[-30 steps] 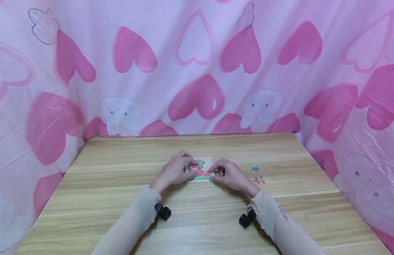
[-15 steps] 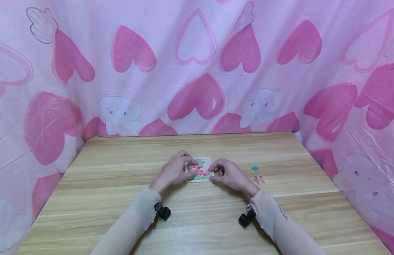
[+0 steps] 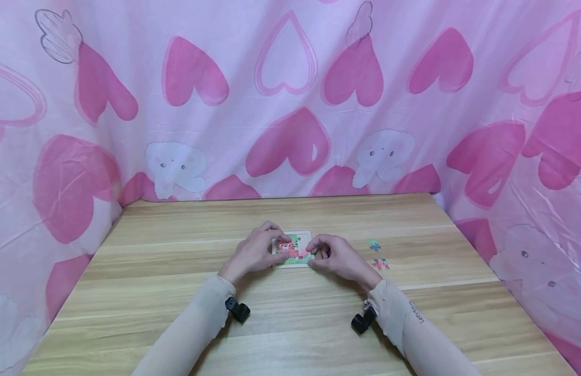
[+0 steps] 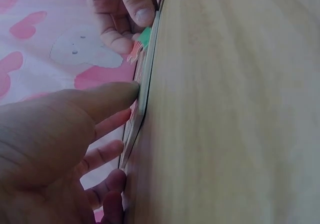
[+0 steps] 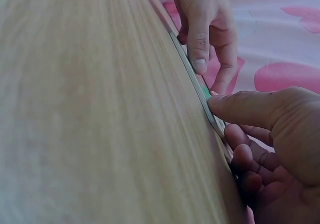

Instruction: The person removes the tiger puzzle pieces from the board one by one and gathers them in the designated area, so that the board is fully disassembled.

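Note:
A small jigsaw puzzle board with a white rim lies flat on the table; its picture shows an orange tiger on green. My left hand holds the board at its left side, thumb by the near edge and fingers reaching over the picture. At the board's right side, my right hand pinches a green and orange puzzle piece, seen tilted over the board in the left wrist view. Part of the right side of the picture area is bare white. Fingers hide some of the board.
Two spots of loose puzzle pieces lie right of the right hand: a blue-green one farther back and a red and blue one nearer. The wooden table ends at a pink heart-print curtain.
Both hands stay almost where they were around the board. The whole head view shifts very slightly; the loose pieces have not moved.

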Demonstrator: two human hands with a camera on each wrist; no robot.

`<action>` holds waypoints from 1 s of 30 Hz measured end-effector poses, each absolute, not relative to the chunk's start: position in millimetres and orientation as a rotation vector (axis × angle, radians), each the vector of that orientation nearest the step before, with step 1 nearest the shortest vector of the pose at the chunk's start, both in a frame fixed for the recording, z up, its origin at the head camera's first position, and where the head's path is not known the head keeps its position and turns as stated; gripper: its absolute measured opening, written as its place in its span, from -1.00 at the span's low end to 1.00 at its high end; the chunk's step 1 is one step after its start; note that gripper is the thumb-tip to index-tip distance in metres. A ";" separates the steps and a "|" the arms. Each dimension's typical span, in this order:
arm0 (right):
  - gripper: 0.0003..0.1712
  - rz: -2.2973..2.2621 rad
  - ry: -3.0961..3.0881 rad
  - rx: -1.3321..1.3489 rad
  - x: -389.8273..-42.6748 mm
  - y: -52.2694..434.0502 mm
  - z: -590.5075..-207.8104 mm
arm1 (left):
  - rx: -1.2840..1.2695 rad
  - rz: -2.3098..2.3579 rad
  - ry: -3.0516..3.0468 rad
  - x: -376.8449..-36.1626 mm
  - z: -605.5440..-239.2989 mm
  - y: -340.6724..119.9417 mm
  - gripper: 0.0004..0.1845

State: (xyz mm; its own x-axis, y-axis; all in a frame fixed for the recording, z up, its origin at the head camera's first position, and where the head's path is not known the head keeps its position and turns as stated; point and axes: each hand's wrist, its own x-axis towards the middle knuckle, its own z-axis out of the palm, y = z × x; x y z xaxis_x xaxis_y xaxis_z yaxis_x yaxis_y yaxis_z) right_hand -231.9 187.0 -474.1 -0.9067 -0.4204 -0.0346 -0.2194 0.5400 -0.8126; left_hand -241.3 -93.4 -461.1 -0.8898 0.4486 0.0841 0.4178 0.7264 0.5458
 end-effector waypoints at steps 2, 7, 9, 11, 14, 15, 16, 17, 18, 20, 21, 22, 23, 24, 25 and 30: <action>-0.72 -1.295 2.546 -0.536 -231.9 186.7 -473.4 | 0.730 0.897 2.844 -241.0 -459.7 -94.9 -0.56; -0.70 -1.282 2.529 -0.540 -231.6 186.4 -471.7 | 0.734 0.902 2.806 -241.6 -459.2 -98.2 -0.46; -0.70 -1.275 2.528 -0.538 -231.5 186.2 -471.1 | 0.729 0.895 2.801 -242.8 -460.4 -99.0 -0.44; -0.71 -1.267 2.534 -0.537 -231.6 186.0 -470.7 | 0.727 0.896 2.792 -243.4 -460.2 -99.5 -0.43; -0.72 -1.256 2.545 -0.532 -231.9 185.6 -470.4 | 0.736 0.898 2.776 -244.2 -459.8 -100.5 -0.40; -0.73 -1.254 2.549 -0.530 -232.1 185.7 -470.5 | 0.744 0.895 2.773 -244.3 -459.4 -101.0 -0.38; -0.73 -1.253 2.551 -0.528 -232.3 185.9 -470.6 | 0.752 0.893 2.768 -244.4 -459.1 -101.5 -0.37; -0.73 -1.254 2.550 -0.523 -232.6 186.2 -470.8 | 0.761 0.891 2.764 -244.6 -459.0 -102.1 -0.35; -0.73 -1.255 2.550 -0.520 -232.8 186.5 -470.9 | 0.771 0.889 2.759 -244.8 -459.0 -102.8 -0.34; -0.73 -1.255 2.549 -0.512 -233.2 187.5 -471.4 | 0.795 0.888 2.741 -245.4 -458.7 -104.1 -0.30; -0.73 -1.252 2.550 -0.511 -233.5 188.1 -471.8 | 0.807 0.888 2.733 -245.6 -458.7 -104.9 -0.28; -0.73 -1.252 2.547 -0.510 -233.6 188.6 -472.2 | 0.824 0.893 2.724 -246.1 -459.0 -105.8 -0.27; -0.73 -1.250 2.547 -0.514 -233.8 189.3 -472.7 | 0.839 0.898 2.715 -246.4 -459.3 -106.8 -0.26; -0.73 -1.249 2.547 -0.516 -234.0 189.7 -473.1 | 0.854 0.902 2.705 -246.5 -459.1 -107.8 -0.25; -0.73 -1.250 2.545 -0.516 -234.1 190.0 -473.2 | 0.863 0.908 2.696 -246.6 -458.9 -108.6 -0.25; -0.74 -1.255 2.541 -0.513 -234.0 191.3 -473.0 | 0.862 0.901 2.694 -246.3 -457.9 -109.3 -0.13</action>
